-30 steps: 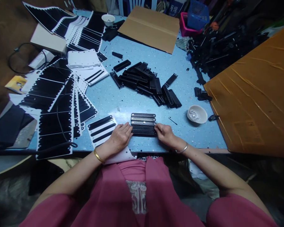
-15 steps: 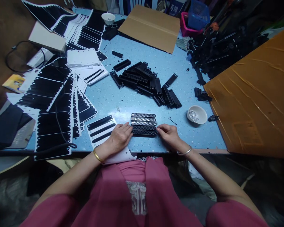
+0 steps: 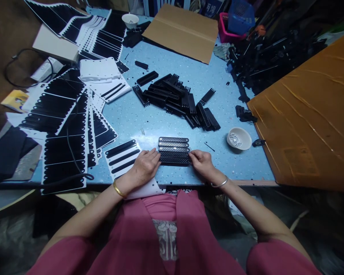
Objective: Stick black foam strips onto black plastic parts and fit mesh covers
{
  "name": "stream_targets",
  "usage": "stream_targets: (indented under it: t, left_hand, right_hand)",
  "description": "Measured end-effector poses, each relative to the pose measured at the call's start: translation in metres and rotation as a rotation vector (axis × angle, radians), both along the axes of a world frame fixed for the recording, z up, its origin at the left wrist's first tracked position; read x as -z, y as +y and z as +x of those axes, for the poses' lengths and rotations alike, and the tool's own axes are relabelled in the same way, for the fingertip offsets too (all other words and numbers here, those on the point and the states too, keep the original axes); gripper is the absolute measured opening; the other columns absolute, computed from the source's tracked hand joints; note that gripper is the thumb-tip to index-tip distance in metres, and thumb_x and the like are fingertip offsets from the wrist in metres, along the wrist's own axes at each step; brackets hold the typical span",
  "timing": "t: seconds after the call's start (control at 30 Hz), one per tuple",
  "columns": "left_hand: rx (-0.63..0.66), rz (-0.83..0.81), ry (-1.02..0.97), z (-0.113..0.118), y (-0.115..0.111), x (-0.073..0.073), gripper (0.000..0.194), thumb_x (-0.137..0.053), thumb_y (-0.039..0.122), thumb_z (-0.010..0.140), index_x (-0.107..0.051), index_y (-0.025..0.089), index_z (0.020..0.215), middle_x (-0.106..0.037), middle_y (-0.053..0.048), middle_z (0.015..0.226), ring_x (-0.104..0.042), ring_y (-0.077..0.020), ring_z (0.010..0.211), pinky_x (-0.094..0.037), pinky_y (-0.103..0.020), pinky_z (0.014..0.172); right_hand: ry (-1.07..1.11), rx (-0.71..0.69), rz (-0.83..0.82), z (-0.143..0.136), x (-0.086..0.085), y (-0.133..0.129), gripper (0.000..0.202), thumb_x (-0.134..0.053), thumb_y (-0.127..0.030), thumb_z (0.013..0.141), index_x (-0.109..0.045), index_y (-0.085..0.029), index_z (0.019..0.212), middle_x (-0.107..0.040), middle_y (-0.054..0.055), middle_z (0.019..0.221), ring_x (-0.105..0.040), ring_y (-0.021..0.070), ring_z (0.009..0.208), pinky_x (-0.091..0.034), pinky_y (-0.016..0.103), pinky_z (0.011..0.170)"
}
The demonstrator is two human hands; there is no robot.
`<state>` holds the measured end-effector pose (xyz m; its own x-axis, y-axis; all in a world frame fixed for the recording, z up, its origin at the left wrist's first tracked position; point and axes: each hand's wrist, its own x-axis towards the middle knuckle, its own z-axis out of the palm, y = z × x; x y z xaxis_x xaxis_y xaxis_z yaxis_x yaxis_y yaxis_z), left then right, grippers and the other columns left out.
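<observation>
Steadying a block of black strips at both ends

Textured black strips (image 3: 173, 145) lie side by side in a compact block near the front edge of the blue speckled table (image 3: 126, 118), between both hands. Left hand (image 3: 145, 166): fingers together, tips touching left ends of the lower strips, palm over a white striped sheet (image 3: 123, 156). Thumb hidden, so can't tell if it grips or only presses. Right hand (image 3: 201, 162): thumb and forefinger pinched together at right end of the lower strips, other fingers curled; can't tell if anything is between the tips. Gold bracelet (image 3: 119, 189) on left wrist, silver bangle (image 3: 220, 182) on right.

Thin dark stick (image 3: 209, 146) near the right hand, white bowl (image 3: 244, 142) with small shiny bits farther right. Pile of black parts (image 3: 172, 95) beyond the block, well apart from the hands. Fanned black-and-white sheets (image 3: 65, 151) at left, dark cable (image 3: 70, 147) across them. Flat cardboard (image 3: 183, 30) at the far side, small bowl (image 3: 130, 20) to its left, pink basket (image 3: 223, 32) and blue basket (image 3: 240, 17) to its right. Large brown panel (image 3: 309, 122) leans in at right, too close to the frame edge to see whole.
</observation>
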<state>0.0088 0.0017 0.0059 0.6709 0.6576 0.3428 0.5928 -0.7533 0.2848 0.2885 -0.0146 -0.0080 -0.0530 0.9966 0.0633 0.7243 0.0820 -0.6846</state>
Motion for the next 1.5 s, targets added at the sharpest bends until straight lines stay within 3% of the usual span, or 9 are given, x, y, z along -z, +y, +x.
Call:
stream_targets:
  t: [0.13, 0.27, 0.47, 0.57, 0.67, 1.1, 1.33, 1.5]
  left_hand:
    - [0.002, 0.006, -0.001, 0.000, -0.001, 0.000, 0.028, -0.048, 0.016, 0.094, -0.063, 0.009, 0.117, -0.071, -0.020, 0.108, -0.064, -0.0338, 0.112, -0.050, -0.047, 0.081]
    - [0.002, 0.031, 0.008, 0.001, -0.001, 0.000, 0.027, -0.049, 0.016, 0.094, -0.063, 0.007, 0.115, -0.071, -0.020, 0.107, -0.065, -0.0339, 0.110, -0.051, -0.046, 0.080]
    - [-0.001, 0.058, 0.030, 0.001, -0.001, 0.002, 0.026, -0.048, 0.017, 0.095, -0.064, 0.008, 0.114, -0.072, -0.019, 0.109, -0.066, -0.0327, 0.110, -0.051, -0.046, 0.081]
    - [-0.005, 0.075, 0.031, 0.001, -0.001, 0.002, 0.025, -0.047, 0.017, 0.095, -0.064, 0.008, 0.112, -0.072, -0.019, 0.109, -0.066, -0.0321, 0.109, -0.052, -0.045, 0.080]
    - [-0.004, 0.075, 0.024, 0.002, 0.000, 0.002, 0.025, -0.047, 0.016, 0.095, -0.064, 0.007, 0.111, -0.072, -0.019, 0.107, -0.066, -0.0323, 0.109, -0.052, -0.044, 0.080]
    - [0.001, 0.063, -0.002, 0.001, 0.000, 0.002, 0.023, -0.049, 0.016, 0.094, -0.063, 0.007, 0.111, -0.072, -0.019, 0.106, -0.066, -0.0313, 0.108, -0.050, -0.043, 0.080]
    - [0.002, 0.068, 0.017, 0.001, 0.000, 0.001, 0.023, -0.047, 0.017, 0.095, -0.061, 0.007, 0.110, -0.072, -0.018, 0.107, -0.066, -0.0311, 0.109, -0.050, -0.042, 0.080]
    - [0.001, 0.026, 0.003, 0.001, 0.001, -0.001, 0.021, -0.048, 0.016, 0.094, -0.061, 0.008, 0.108, -0.072, -0.017, 0.104, -0.066, -0.0308, 0.108, -0.050, -0.041, 0.078]
  right_hand:
    - [-0.095, -0.071, 0.156, -0.001, 0.001, -0.006, 0.024, -0.052, -0.030, 0.088, -0.073, -0.019, 0.087, -0.073, 0.009, 0.076, -0.066, 0.0198, 0.067, -0.051, 0.031, 0.066]
    - [-0.198, -0.153, 0.144, -0.002, 0.003, -0.007, 0.026, -0.048, -0.025, 0.090, -0.073, -0.020, 0.084, -0.072, 0.008, 0.072, -0.065, 0.0188, 0.065, -0.049, 0.029, 0.064]
    - [-0.243, -0.100, 0.068, -0.007, 0.002, 0.001, 0.023, -0.048, -0.021, 0.086, -0.068, -0.019, 0.074, -0.070, 0.008, 0.071, -0.063, 0.0183, 0.063, -0.045, 0.028, 0.060]
    - [-0.283, -0.147, 0.108, -0.009, -0.001, 0.002, 0.026, -0.045, -0.021, 0.086, -0.064, -0.018, 0.070, -0.067, 0.010, 0.067, -0.060, 0.0188, 0.059, -0.043, 0.029, 0.058]
    - [-0.215, -0.109, 0.133, -0.008, -0.005, 0.001, 0.025, -0.044, -0.021, 0.087, -0.063, -0.018, 0.071, -0.067, 0.010, 0.068, -0.060, 0.0187, 0.061, -0.044, 0.029, 0.060]
    - [0.159, 0.193, -0.183, -0.009, 0.001, 0.007, 0.017, -0.064, -0.032, 0.070, -0.057, -0.019, 0.063, -0.060, 0.001, 0.052, -0.051, 0.0123, 0.046, -0.038, 0.023, 0.045]
    - [0.297, 0.154, -0.363, -0.002, -0.004, 0.015, 0.024, -0.065, -0.039, 0.066, -0.056, -0.018, 0.057, -0.055, 0.000, 0.048, -0.047, 0.0111, 0.042, -0.034, 0.024, 0.042]
    - [0.191, 0.101, -0.249, 0.004, -0.005, 0.018, 0.024, -0.060, -0.035, 0.075, -0.063, -0.016, 0.062, -0.061, 0.002, 0.051, -0.051, 0.0130, 0.044, -0.038, 0.025, 0.046]
